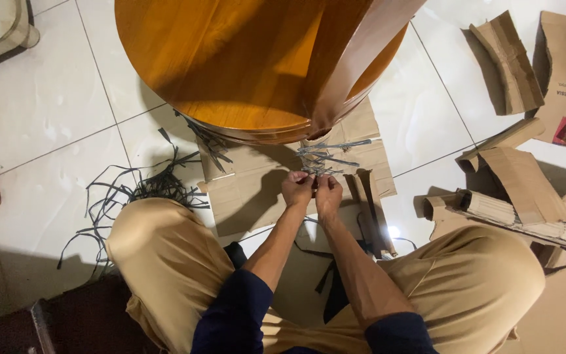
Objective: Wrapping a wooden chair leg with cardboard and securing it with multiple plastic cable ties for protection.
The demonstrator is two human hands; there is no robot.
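Nearest the camera, two knees in tan trousers are spreading outward, and both dark blue sleeves are being cut off by the bottom edge, so the elbows and upper arms are lying out of view. Between the knees, both forearms are extending forward and converging. The left hand and the right hand are meeting side by side, knuckles upward, fingers curling down and pinching the near end of a bundle of thin grey strips; the fingertips themselves are being hidden beneath the hands, so the exact grip is hard to make out. The bundle is fanning away from the hands over a flattened cardboard sheet lying on the white tiled floor. Left of the sheet, a tangle of dark loose strips is spreading across the tiles. Right of the hands, folded cardboard scraps are piling up, partly cropped. Farthest off, a round wooden tabletop is overhanging the sheet, its upper part being cut off by the frame.
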